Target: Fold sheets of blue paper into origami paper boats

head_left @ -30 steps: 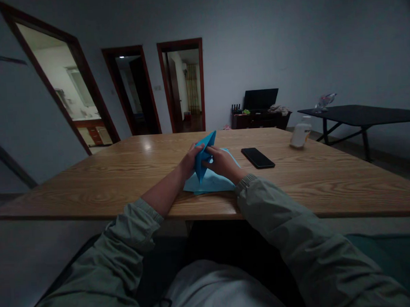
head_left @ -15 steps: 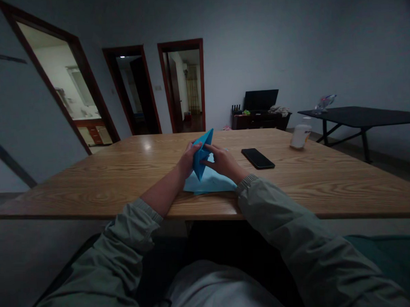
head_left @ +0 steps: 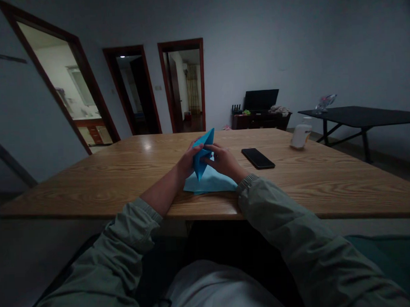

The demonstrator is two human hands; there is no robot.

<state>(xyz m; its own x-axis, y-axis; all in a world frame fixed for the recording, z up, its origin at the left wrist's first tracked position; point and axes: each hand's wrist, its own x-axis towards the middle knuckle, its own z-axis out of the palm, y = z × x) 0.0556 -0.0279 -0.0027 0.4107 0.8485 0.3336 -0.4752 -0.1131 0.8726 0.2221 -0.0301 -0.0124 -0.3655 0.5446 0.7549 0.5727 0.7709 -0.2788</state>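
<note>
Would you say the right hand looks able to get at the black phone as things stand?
Probably yes: the black phone lies to the right of the right hand, and nothing seems to stand between them, though its fingers would first have to leave the folded blue paper.

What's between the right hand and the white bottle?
Black phone, flat on the wooden table, between right hand and white bottle; seen in head view.

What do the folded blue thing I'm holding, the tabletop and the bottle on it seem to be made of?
Folded blue piece: most likely matte paper, from its thin, flat faces and crisp edges. Tabletop: wood or wood-look laminate, faintly glossy, since grain lines run across it and light glints off it. Bottle: probably plastic, from its milky, cloudy look, though glass is possible.
</note>
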